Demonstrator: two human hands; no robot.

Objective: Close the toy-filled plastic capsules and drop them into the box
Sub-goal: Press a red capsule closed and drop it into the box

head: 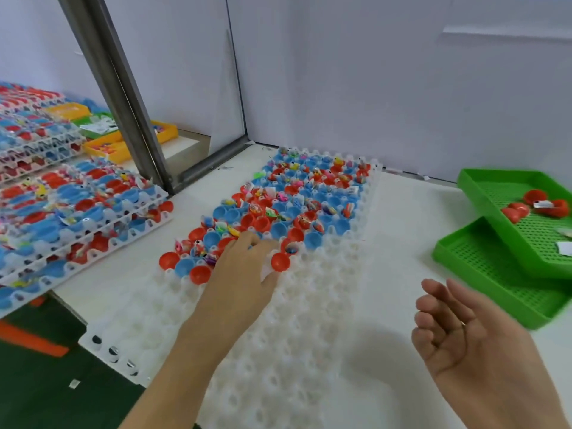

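Mostly blurred: left hand [244,267] is lying over the capsules [297,196] in the white tray [278,351], fingertips hidden, so grip unclear. Right hand [464,332] is hovering above the table [402,243], loosely curled, holding nothing, near the green baskets [495,286].

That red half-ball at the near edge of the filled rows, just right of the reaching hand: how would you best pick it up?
Probably from above, fingers pinching opposite sides of the red half-shell. It sits dome up in the white tray, with empty pockets on its near side.
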